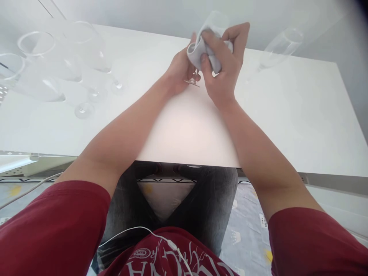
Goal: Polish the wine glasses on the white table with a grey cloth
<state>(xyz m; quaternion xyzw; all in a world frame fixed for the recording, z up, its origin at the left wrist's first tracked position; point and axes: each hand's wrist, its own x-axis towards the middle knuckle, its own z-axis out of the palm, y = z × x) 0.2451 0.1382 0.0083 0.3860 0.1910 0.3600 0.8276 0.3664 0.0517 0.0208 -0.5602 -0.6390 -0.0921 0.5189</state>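
Note:
Near the far edge of the white table (pixel 186 138), my left hand (pixel 180 68) is closed around the stem of a stemmed glass (pixel 192 82). Its foot shows below my fingers, and its faint clear rim rises tilted beyond the cloth. My right hand (pixel 225 57) grips a light grey cloth (pixel 211 57) and presses it around the glass's bowl. The cloth hides most of the bowl and part of my left fingers.
Three clear stemmed glasses (pixel 36 43) stand on the table's left side. A slim champagne flute (pixel 283 46) stands at the far right. A white cable (pixel 143 227) crosses my lap and shirt. The table's front edge lies above my knees.

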